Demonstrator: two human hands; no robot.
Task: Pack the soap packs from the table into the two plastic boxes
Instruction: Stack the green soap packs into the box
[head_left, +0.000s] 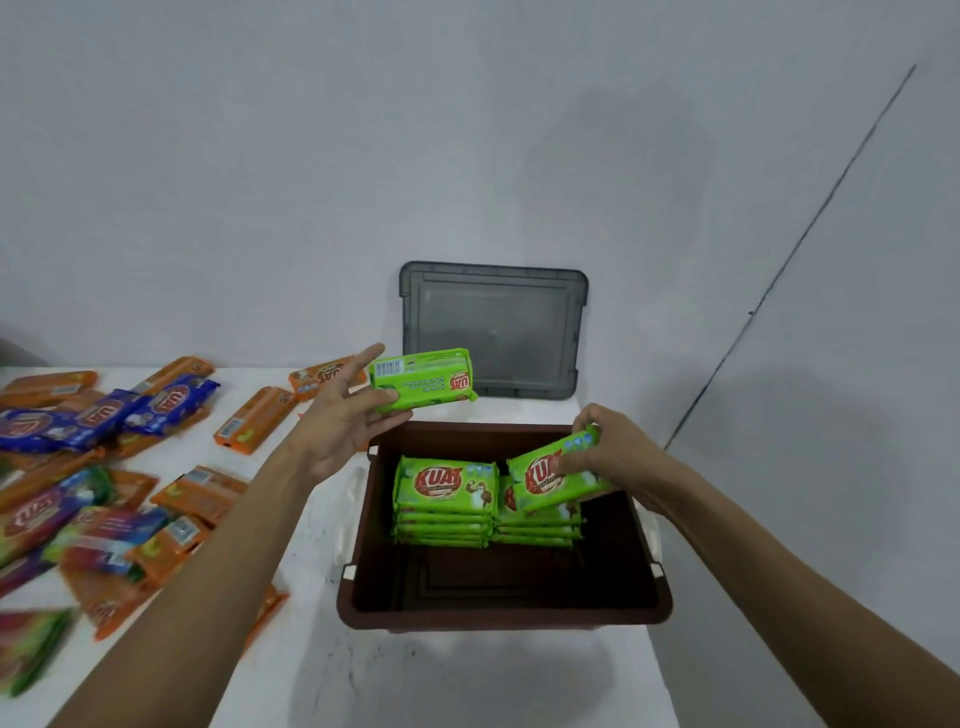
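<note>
Loose soap packs (104, 415), mostly orange and blue, lie across the table's (322, 675) left side. Left hand (343, 426) grasps the raised green pack (423, 379) by one end, above the far-left corner of the brown box (498, 618). The box sits at the table's right edge with two green stacks (444, 499) along its far wall. Right hand (618, 457) pinches the tilted green pack (556, 475) over the right stack. Best to lay it flat, edges flush, label up, then add the raised pack the same way. Grey lid (493, 327) leans at the back edge.
</note>
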